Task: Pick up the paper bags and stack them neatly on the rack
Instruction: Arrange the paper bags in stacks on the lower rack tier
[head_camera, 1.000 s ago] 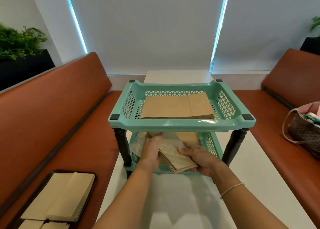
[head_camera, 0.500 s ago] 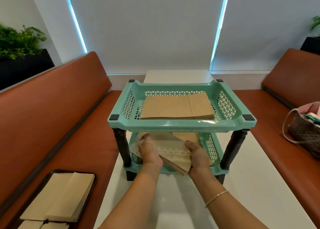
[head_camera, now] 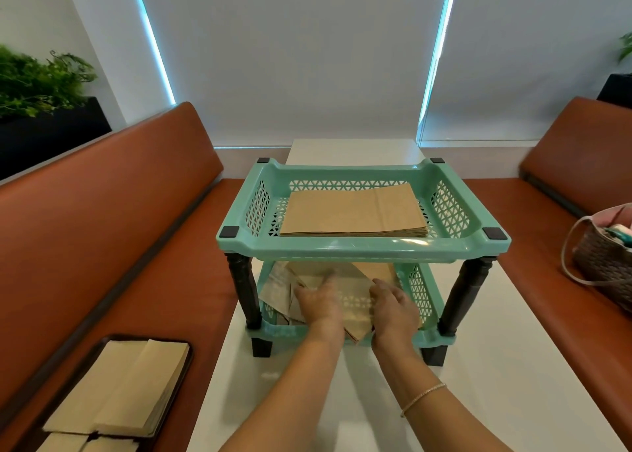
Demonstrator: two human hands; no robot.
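A mint-green two-tier rack (head_camera: 362, 248) stands on the white table (head_camera: 496, 366). Its top tier holds a neat flat stack of brown paper bags (head_camera: 355, 212). A second stack of paper bags (head_camera: 355, 303) lies askew in the lower tier, with one corner poking out over the front rim. My left hand (head_camera: 319, 303) rests on top of this stack with its fingers stretched forward. At the stack's right edge my right hand (head_camera: 393, 306) grips it, thumb on top. Looser, crumpled bags (head_camera: 277, 291) lie at the lower tier's left, partly hidden by the top tier.
On the orange bench at the left, a dark tray (head_camera: 187, 352) holds more folded paper bags (head_camera: 113, 393). A woven handbag (head_camera: 605, 263) sits on the right bench. Black rack legs (head_camera: 244, 294) stand close to both hands. Planters sit behind the benches.
Both hands have pushed the stack of bags further into the lower tier. My left hand has shifted from the stack's left edge onto its top.
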